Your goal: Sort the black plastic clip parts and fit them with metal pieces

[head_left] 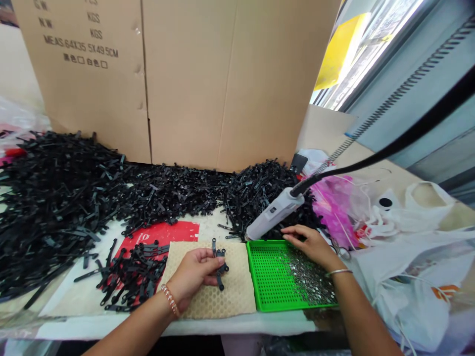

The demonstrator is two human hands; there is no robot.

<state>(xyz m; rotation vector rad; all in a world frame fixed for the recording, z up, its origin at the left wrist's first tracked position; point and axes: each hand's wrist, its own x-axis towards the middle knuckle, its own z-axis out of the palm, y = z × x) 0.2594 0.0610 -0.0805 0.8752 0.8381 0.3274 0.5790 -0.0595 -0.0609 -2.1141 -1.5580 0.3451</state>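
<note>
My left hand (196,274) is closed round a few black link pieces (219,259), pinched between thumb and fingers above a tan honeycomb-patterned pad (233,296). Over the upper right of a green perforated tray (265,277) hovers my right hand (306,242), its index finger stretched out and its thumb apart below. No part shows between those fingertips. Small shiny metal pieces (311,279) lie in the tray under this hand. A grey electric screwdriver (274,213) hangs tilted just beyond the tray, its tip hidden near the black pile.
Large heaps of black links (48,198) spread along the back and left. A smaller pile (137,272) lies partly on a red sheet (163,232). Behind stands a cardboard box (185,84). White plastic bags (415,277) are at right; a coil spring (408,74) and black cable cross above.
</note>
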